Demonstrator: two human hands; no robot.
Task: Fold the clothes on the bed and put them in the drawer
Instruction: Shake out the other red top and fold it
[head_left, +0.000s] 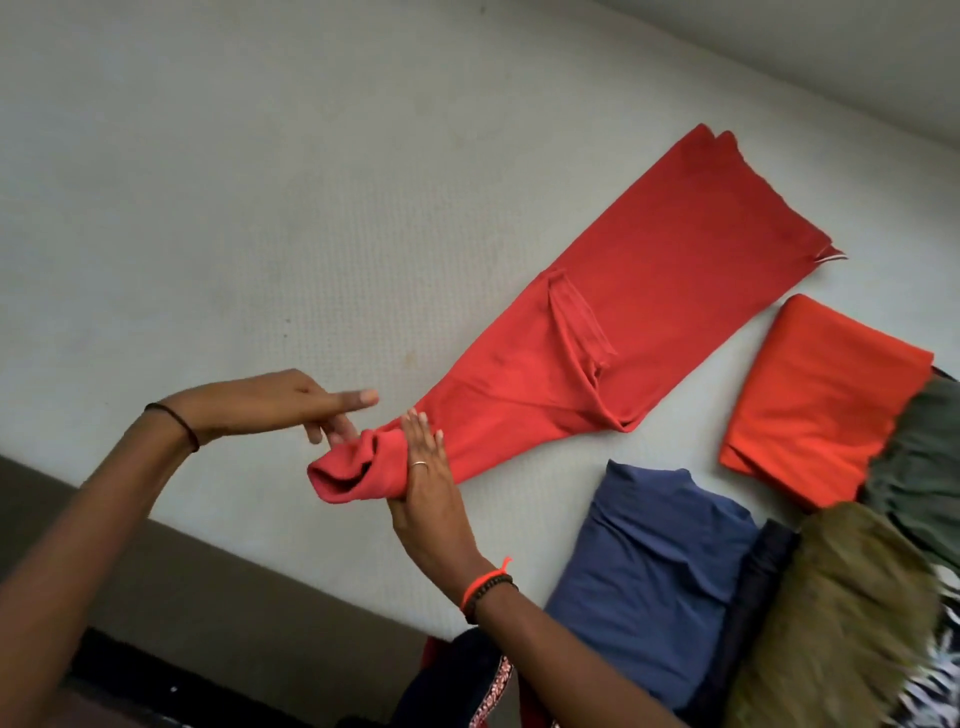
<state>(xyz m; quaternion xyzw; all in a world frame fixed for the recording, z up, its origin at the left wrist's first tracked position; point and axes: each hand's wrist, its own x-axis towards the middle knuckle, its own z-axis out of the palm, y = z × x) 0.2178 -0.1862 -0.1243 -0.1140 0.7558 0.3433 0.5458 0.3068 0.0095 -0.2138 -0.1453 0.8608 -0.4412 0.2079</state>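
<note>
Pale bedsheet (218, 171) fills most of what we see, with the long red garment (623, 322) laid flat across it and its near end rolled up. Our right hand (423, 478) presses flat on that roll, while our left hand (291, 402) hovers beside it, fingers loosely spread. Folded orange cloth (821, 395) and folded blue cloth (649, 571) lie nearby; we can read no writing anywhere.
</note>
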